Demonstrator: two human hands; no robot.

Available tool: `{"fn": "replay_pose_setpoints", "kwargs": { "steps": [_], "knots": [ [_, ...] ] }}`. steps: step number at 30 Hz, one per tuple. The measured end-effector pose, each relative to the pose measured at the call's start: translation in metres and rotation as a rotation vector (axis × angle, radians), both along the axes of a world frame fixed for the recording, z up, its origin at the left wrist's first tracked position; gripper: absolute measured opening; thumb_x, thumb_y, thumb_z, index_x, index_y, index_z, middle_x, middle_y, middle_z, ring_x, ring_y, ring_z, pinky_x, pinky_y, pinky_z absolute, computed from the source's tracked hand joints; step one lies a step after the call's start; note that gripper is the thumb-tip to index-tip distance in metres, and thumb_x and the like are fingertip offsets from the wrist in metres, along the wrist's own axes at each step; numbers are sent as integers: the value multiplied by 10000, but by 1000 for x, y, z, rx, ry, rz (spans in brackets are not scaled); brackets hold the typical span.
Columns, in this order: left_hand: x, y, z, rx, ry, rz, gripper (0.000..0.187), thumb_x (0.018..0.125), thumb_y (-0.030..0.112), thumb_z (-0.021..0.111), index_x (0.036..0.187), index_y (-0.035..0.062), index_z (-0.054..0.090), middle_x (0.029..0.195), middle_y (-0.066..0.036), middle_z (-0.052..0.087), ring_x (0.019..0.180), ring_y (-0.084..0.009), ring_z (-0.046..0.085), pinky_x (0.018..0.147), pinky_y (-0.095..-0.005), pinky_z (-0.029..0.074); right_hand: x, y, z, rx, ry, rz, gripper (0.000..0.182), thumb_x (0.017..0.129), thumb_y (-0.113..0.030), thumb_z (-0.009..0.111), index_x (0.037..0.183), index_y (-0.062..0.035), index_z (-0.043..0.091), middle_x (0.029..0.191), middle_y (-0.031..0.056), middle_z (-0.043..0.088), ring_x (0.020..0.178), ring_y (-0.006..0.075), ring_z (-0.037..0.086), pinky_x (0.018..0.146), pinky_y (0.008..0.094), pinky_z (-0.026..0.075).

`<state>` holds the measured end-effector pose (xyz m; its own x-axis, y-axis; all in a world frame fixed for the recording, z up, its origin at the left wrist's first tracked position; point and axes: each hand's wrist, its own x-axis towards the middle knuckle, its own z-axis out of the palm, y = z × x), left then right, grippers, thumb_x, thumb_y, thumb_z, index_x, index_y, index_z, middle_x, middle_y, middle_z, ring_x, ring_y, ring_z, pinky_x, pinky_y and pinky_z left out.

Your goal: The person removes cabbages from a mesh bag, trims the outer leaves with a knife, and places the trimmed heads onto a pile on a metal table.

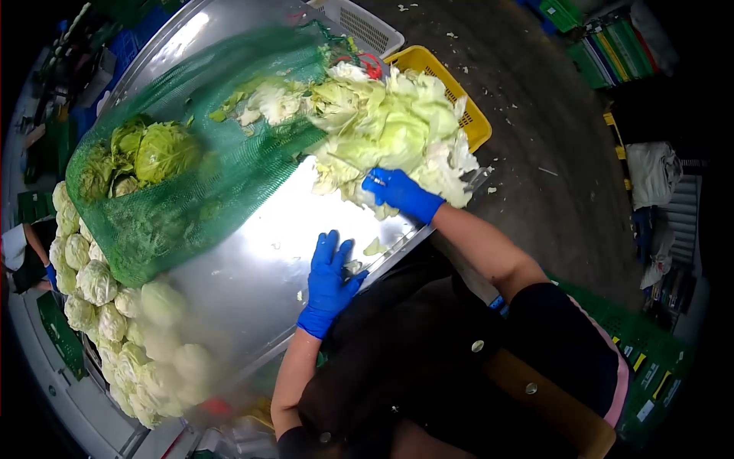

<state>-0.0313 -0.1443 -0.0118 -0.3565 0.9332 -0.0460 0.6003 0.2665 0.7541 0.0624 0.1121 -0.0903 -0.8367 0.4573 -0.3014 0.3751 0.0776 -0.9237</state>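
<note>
My left hand (329,287), in a blue glove, lies on the metal table (252,283) near its front edge, fingers stretched out and somewhat apart. Small leaf scraps (375,247) are beside it. My right hand (409,196), also gloved in blue, is at the near side of a heap of loose cabbage leaves (390,126). Its fingers are curled, and a small pale spot shows between them; what it is I cannot make out. To the left, a green mesh bag (222,183) is spread over the table with several leafy cabbages (164,151) inside.
Trimmed cabbages (97,283) are piled along the table's left end, blurred at the near side. A yellow crate (478,126) and a white crate (359,27) stand beyond the far edge. At far left another person's arm (37,245) shows. Leaf bits litter the floor (535,138).
</note>
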Motion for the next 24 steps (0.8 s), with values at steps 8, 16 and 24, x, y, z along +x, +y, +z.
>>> {"fn": "replay_pose_setpoints", "kwargs": {
  "steps": [8, 16, 24],
  "knots": [
    [30, 22, -9, 2, -114, 160, 585, 779, 172, 755, 1307, 70, 525, 1427, -177, 412, 1356, -358, 346, 1094, -425, 326, 29, 120, 38, 93, -176, -14, 374, 904, -375, 600, 1036, -25, 616, 753, 104, 629, 694, 162, 602, 663, 304, 486],
    [16, 77, 11, 70, 64, 229, 578, 793, 168, 743, 1311, 60, 509, 1419, -181, 416, 1349, -357, 354, 1081, -441, 336, 62, 219, -2, 374, 4, -177, 335, 899, -305, 583, 1113, -49, 620, 898, 118, 675, 728, 160, 622, 689, 310, 491],
    [-133, 102, 79, 296, 484, 458, 541, 814, 198, 738, 1274, 9, 526, 1425, -193, 410, 1338, -334, 377, 1070, -401, 348, 80, 223, 18, 354, -54, -503, 347, 915, -279, 548, 1187, -67, 588, 1072, 194, 656, 969, 317, 644, 810, 398, 502]
  ]
}}
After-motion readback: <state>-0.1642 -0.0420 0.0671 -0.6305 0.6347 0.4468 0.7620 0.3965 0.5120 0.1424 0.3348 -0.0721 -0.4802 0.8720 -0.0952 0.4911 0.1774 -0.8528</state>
